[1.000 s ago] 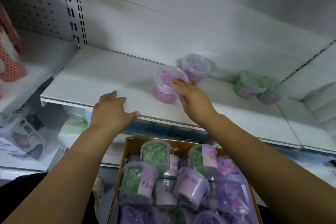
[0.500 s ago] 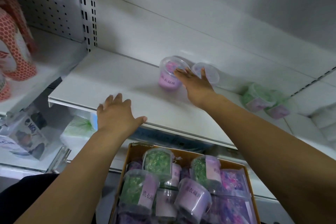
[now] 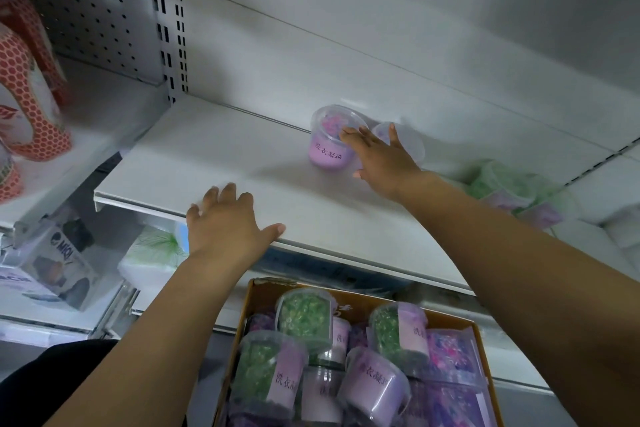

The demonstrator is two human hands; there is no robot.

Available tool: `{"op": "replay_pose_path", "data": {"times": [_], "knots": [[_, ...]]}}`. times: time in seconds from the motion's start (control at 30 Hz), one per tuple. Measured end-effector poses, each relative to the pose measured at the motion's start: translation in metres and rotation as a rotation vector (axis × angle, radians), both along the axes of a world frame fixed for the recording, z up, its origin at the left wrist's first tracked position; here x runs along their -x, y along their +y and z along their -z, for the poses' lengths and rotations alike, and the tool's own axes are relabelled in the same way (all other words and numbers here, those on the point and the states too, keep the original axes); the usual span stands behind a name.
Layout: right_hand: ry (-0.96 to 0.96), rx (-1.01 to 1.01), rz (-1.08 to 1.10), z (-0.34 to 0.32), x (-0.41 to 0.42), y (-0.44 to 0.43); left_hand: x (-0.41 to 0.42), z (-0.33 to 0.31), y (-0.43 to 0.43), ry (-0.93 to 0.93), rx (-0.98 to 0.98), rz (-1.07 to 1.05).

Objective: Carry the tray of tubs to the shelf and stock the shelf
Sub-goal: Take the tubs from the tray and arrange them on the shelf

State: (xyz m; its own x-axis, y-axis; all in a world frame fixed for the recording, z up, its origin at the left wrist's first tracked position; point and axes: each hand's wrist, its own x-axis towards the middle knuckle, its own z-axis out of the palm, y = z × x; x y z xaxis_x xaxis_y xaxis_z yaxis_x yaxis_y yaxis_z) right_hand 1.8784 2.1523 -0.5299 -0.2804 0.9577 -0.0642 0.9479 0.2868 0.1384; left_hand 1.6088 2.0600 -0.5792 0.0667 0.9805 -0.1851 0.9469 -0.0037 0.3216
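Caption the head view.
Right hand touches a purple tub on the white shelf; left hand rests on its front edge, tray of tubs below.

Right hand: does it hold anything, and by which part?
Nothing is gripped. The right hand only presses straight fingers against the pink tub, at the right side of its rim.

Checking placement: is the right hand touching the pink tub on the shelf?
Touching. Head view: the right hand lies with straight fingers against the lid edge of the pink tub, no gap.
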Motion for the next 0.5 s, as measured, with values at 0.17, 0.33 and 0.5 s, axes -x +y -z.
{"op": "replay_pose_path", "data": {"times": [0.17,0.33,0.5], "knots": [[-0.001,0.053,-0.021,-0.006,-0.005,0.006,-0.001,0.002,0.0,0.018,-0.025,-0.003],[0.08,0.073,0.009,0.003,-0.008,-0.002,-0.003,0.008,-0.004,0.017,-0.045,-0.009],[0.018,0.095,0.013,0.0,-0.007,-0.01,-0.004,0.011,-0.007,0.017,-0.047,0.001]]}}
